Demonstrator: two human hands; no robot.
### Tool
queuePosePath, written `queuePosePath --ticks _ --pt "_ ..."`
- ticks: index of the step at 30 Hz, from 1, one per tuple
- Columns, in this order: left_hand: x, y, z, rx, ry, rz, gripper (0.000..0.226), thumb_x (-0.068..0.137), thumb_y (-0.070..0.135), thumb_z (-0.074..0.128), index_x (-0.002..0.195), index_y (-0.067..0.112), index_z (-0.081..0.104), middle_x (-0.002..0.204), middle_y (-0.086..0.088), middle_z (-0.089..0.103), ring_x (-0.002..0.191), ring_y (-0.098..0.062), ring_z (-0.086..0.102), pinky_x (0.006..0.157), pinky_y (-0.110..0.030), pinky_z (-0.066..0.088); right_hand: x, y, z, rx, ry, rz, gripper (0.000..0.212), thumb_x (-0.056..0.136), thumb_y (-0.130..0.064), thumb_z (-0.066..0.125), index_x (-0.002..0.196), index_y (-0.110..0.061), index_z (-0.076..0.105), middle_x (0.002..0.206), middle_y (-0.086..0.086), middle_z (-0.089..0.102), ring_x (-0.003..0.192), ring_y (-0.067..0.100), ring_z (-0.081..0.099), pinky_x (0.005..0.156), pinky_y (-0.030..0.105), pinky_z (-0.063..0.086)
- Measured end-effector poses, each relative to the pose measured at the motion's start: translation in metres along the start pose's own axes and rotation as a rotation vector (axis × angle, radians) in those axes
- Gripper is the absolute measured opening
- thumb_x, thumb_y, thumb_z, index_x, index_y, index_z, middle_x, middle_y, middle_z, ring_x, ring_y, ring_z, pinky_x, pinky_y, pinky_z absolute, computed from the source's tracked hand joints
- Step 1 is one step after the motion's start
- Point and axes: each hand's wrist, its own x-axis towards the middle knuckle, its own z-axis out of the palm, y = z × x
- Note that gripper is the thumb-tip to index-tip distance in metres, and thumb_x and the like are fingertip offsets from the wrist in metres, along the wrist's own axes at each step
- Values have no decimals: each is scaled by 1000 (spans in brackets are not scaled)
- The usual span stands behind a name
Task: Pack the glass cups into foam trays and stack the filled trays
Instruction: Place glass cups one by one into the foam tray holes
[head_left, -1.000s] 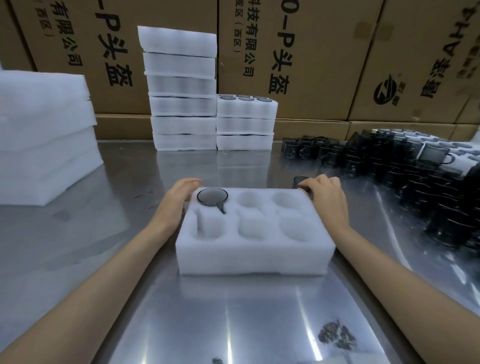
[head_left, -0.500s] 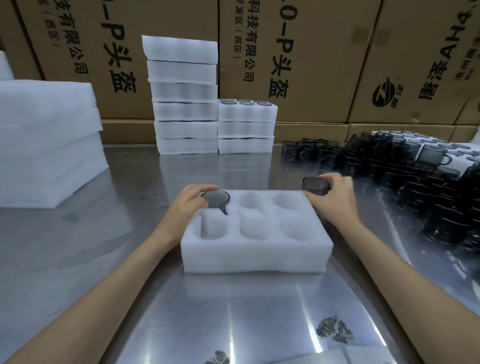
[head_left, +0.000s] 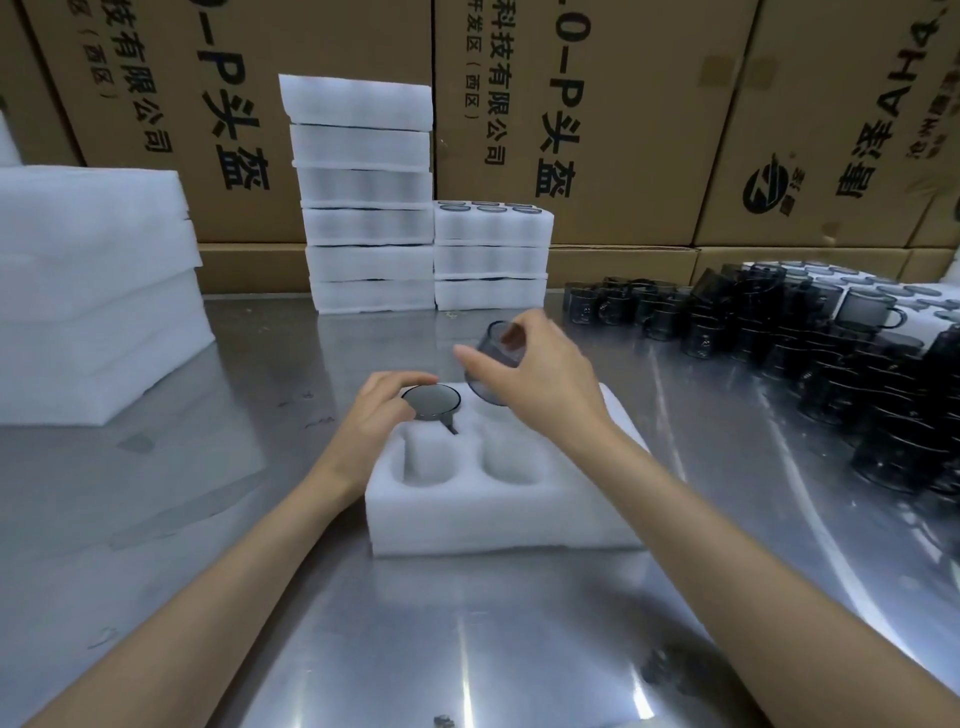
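A white foam tray (head_left: 498, 525) with round pockets lies on the steel table in front of me. One dark glass cup (head_left: 432, 399) sits in its far-left pocket, handle toward me. My left hand (head_left: 382, 421) rests on the tray's far-left corner, fingers touching that cup's rim. My right hand (head_left: 540, 382) grips a second dark glass cup (head_left: 496, 364), tilted, above the tray's far-middle pocket. My right forearm hides the tray's right-hand pockets.
Many loose dark glass cups (head_left: 810, 358) crowd the right of the table. Two stacks of foam trays (head_left: 363, 208) (head_left: 491, 260) stand at the back before cardboard boxes (head_left: 571, 104). Foam sheets (head_left: 93, 291) are piled at the left.
My right hand has lifted its cup from the tray's far-right corner and carried it left over the far-middle pocket. My left hand has stayed at the seated cup.
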Motion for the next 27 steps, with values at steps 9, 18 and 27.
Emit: queuePosePath --ticks 9,18,27 --pt "1 -7 -2 -16 -21 -1 39 76 24 34 105 34 58 117 6 51 110 14 41 87 0 29 -5 5 7 -308 -98 -94 52 73 -70 57 101 -27 49 102 -6 55 86 21 58 60 30 38" --pt "-3 11 -6 25 -8 16 42 82 28 32 115 30 57 133 1 48 124 3 39 99 -4 26 -6 12 -1 -300 -126 -87 69 79 -77 39 134 -37 44 130 -13 53 120 17 49 76 31 34" --pt "-12 54 -7 512 -226 249 69 78 53 23 144 35 29 153 21 19 143 4 7 118 -32 -1 -16 42 -39 -134 -292 -314 47 103 -27 27 149 -31 21 153 -25 15 138 -10 4 113 17 6"
